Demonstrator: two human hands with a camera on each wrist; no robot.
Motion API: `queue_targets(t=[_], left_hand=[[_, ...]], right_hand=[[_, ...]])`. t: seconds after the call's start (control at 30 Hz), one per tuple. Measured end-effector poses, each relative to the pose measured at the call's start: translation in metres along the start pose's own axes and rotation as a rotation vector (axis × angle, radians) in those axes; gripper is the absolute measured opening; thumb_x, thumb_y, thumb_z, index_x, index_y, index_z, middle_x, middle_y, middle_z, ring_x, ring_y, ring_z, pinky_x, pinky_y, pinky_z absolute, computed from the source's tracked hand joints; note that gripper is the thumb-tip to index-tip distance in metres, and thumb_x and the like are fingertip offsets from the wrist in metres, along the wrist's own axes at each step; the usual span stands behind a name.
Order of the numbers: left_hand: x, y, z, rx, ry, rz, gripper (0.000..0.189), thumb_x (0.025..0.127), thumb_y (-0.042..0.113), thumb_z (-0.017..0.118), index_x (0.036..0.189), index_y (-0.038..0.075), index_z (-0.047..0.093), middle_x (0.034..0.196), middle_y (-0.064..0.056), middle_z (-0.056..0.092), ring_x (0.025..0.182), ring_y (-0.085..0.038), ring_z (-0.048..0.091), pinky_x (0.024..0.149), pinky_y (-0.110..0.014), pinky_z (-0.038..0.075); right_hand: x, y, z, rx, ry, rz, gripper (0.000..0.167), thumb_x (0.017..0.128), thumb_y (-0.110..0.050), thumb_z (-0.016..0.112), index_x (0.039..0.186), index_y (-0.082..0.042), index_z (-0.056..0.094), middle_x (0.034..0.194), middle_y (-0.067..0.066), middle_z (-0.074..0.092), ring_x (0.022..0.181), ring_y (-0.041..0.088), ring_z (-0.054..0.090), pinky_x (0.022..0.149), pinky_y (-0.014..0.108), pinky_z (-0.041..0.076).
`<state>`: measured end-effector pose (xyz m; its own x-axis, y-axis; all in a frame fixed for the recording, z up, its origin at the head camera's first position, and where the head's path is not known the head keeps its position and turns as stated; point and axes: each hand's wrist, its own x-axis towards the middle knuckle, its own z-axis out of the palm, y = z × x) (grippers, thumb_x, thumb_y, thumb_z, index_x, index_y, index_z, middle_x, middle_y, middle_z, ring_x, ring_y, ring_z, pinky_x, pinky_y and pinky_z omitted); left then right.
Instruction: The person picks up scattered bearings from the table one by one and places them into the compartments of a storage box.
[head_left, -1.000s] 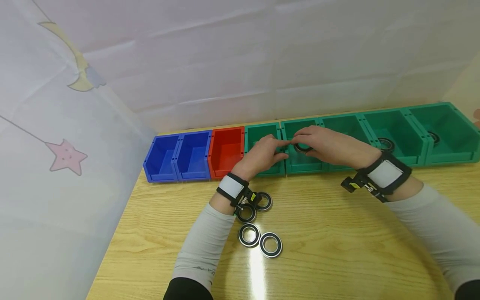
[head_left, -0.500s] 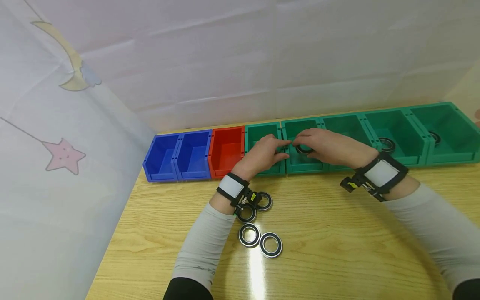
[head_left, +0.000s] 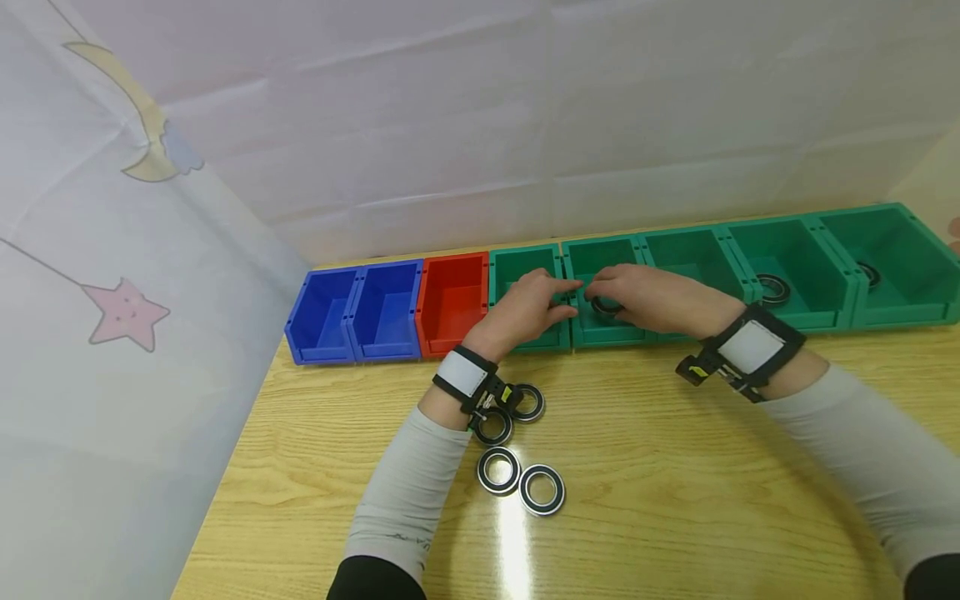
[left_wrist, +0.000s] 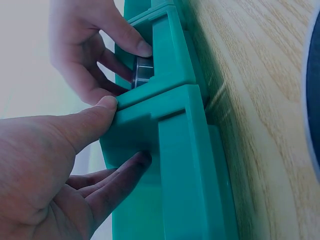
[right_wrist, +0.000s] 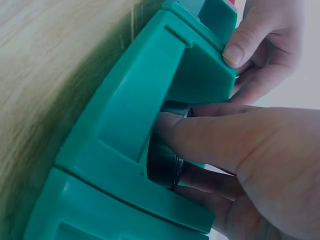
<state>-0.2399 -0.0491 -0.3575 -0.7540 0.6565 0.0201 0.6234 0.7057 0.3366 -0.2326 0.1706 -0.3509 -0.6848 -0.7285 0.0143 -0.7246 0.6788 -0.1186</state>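
Two black-and-silver rings (head_left: 523, 490) lay just beside each other on a wooden table (head_left: 337, 467), nearest the person, while two more rings (head_left: 540, 403) sat partly behind a wrist strap (head_left: 461, 372), where a low sweep of that forearm seemed the likeliest way to scatter them. Beyond, the left hand (head_left: 525, 308) held nothing, its thumb and fingers spread wide at the wall between two green boxes, one digit resting on the rim. The right hand (head_left: 648, 293) pinched another ring (right_wrist: 162, 160) on its edge between thumb and fingers, inside the second green box (head_left: 611, 335) from the left, close behind its front wall. The grip looked workable but cramped: a thumb slipping off the smooth outer band could have let the ring drop flat or roll, and a hasty lift could have caught it on the front lip. With the hands so close together, a bump of fingers might have jarred it loose, and a shove on the shared wall might have shifted the boxes. Farther right, one ring apiece lay in the last two green boxes (head_left: 783, 250), out of reach of such a mishap.
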Motion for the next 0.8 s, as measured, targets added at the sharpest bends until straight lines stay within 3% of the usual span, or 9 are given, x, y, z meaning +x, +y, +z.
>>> queue_targets(t=[0.2, 0.8], left_hand=[[0.001, 0.0, 0.001, -0.01, 0.014, 0.015, 0.05, 0.097, 0.03, 0.062, 0.144, 0.015, 0.053, 0.079, -0.004, 0.052, 0.084, -0.013, 0.048, 0.062, -0.019, 0.034], [0.003, 0.001, -0.001, -0.013, -0.009, 0.001, 0.049, 0.099, 0.03, 0.06, 0.145, 0.017, 0.051, 0.085, -0.006, 0.051, 0.083, -0.016, 0.046, 0.062, -0.02, 0.032]], right_hand=[[0.002, 0.001, 0.003, -0.013, -0.018, -0.012, 0.042, 0.082, 0.0, 0.076, 0.122, -0.004, 0.064, 0.123, 0.016, 0.065, 0.114, 0.034, 0.062, 0.093, 0.047, 0.053], [0.008, 0.005, 0.01, -0.042, -0.048, -0.004, 0.036, 0.081, 0.001, 0.077, 0.115, -0.007, 0.067, 0.113, 0.011, 0.069, 0.103, 0.029, 0.067, 0.086, 0.043, 0.056]])
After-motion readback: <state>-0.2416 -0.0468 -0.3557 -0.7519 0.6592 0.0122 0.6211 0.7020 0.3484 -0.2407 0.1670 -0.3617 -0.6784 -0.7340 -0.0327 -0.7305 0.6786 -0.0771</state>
